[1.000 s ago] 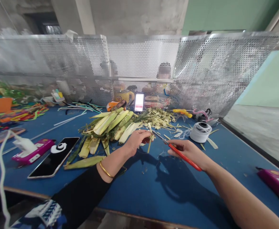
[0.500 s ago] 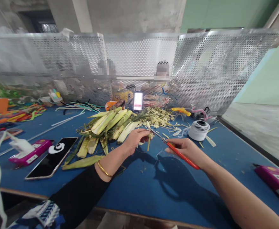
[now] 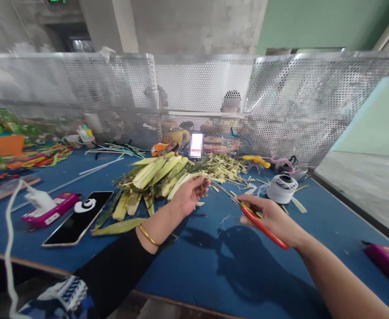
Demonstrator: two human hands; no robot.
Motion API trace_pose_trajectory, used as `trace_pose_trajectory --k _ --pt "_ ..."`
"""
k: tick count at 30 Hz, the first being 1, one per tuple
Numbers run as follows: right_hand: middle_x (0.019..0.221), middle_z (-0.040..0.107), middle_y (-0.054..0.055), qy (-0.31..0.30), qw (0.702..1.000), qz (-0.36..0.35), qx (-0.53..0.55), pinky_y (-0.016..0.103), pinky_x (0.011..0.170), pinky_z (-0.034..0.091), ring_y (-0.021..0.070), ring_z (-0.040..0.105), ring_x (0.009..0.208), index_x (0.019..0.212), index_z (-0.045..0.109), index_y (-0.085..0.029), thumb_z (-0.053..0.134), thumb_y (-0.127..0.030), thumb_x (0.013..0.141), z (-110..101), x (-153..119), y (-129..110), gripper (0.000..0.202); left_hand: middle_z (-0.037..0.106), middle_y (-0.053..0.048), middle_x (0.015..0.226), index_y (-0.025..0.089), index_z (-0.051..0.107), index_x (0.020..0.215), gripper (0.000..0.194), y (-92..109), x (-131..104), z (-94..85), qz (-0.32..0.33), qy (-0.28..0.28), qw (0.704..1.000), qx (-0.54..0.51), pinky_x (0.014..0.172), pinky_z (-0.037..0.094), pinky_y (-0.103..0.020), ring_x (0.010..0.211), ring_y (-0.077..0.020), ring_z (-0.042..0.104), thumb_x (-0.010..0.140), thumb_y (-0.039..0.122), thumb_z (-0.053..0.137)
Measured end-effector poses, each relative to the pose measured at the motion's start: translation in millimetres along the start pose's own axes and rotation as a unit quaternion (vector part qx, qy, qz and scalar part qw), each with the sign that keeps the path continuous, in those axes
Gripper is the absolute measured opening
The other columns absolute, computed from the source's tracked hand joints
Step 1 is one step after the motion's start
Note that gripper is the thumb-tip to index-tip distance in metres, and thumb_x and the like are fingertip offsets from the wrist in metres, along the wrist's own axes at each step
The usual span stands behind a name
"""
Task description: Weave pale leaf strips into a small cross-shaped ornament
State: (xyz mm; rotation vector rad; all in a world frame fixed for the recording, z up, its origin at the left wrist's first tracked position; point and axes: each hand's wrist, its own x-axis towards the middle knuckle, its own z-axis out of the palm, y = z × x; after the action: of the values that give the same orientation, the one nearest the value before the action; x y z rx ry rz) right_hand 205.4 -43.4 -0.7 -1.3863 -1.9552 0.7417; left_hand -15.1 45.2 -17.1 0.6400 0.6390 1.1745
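Observation:
My right hand (image 3: 271, 218) grips red-handled scissors (image 3: 247, 213), their thin blades pointing up and left toward my left hand. My left hand (image 3: 190, 193) hovers over the blue table (image 3: 201, 261), palm turned up, fingers loosely curled around a small pale strip of leaf; how firmly it holds it I cannot tell. Just behind that hand lies a pile of green and pale yellow leaf stalks (image 3: 154, 173). Shredded pale trimmings (image 3: 221, 166) are heaped to the right of the stalks.
A spool of white thread (image 3: 282, 188) stands right of the trimmings. A black phone (image 3: 79, 218) and a pink case (image 3: 47, 209) lie at left, another pink case (image 3: 387, 262) at far right. A perforated metal screen (image 3: 201, 95) closes the back; people sit behind it.
My left hand has turned palm up and lifted slightly toward the stalks; the strip no longer hangs below it. The scissors have drawn back a little from the left hand.

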Motion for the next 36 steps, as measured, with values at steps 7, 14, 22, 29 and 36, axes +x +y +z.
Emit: trace_pose_trajectory --k 7,14,22,29,36 --pt "0.102 0.072 0.007 0.03 0.995 0.055 -0.079 0.034 0.08 0.051 0.0254 0.065 0.09 0.118 0.065 -0.019 0.069 -0.045 0.072 6 5 4 0.053 0.066 0.0 0.073 0.015 0.062 0.08 0.008 0 -6 3.9 -0.022 0.016 0.995 -0.093 0.063 0.051 -0.022 0.065 -0.0093 0.064 0.084 0.008 0.063" --pt "0.105 0.072 0.008 0.09 0.992 0.027 -0.083 0.037 0.082 0.052 0.0269 0.066 0.094 0.116 0.066 -0.019 0.068 -0.044 0.072 10 5 8 0.05 0.068 -0.002 0.077 0.013 0.064 0.083 0.008 -2 -8 7.1 -0.048 0.017 0.995 -0.085 0.063 0.051 -0.022 0.066 -0.0097 0.064 0.086 0.008 0.058" --pt "0.103 0.073 0.009 0.105 0.99 -0.025 -0.093 0.034 0.078 0.054 0.0253 0.068 0.09 0.115 0.067 -0.018 0.069 -0.045 0.074 10 5 10 0.049 0.069 -0.003 0.077 0.012 0.065 0.082 0.005 -4 -8 6.5 -0.037 0.012 0.998 -0.058 0.065 0.05 -0.022 0.069 -0.0101 0.065 0.083 0.009 0.062" --pt "0.099 0.074 0.008 0.105 0.985 -0.031 -0.135 0.031 0.072 0.054 0.0242 0.068 0.087 0.114 0.067 -0.018 0.064 -0.045 0.078 7 3 3 0.045 0.069 -0.003 0.077 0.013 0.065 0.078 0.003 -2 -6 5.4 -0.012 -0.001 0.999 -0.035 0.064 0.049 -0.021 0.069 -0.0101 0.064 0.08 0.011 0.066" --pt "0.094 0.074 0.007 0.102 0.982 -0.037 -0.155 0.028 0.067 0.053 0.0221 0.068 0.08 0.112 0.069 -0.017 0.06 -0.046 0.08 7 2 1 0.044 0.069 -0.003 0.077 0.014 0.065 0.078 0.004 -3 -6 5.0 -0.007 -0.004 0.999 -0.034 0.066 0.049 -0.022 0.07 -0.01 0.063 0.078 0.012 0.069"
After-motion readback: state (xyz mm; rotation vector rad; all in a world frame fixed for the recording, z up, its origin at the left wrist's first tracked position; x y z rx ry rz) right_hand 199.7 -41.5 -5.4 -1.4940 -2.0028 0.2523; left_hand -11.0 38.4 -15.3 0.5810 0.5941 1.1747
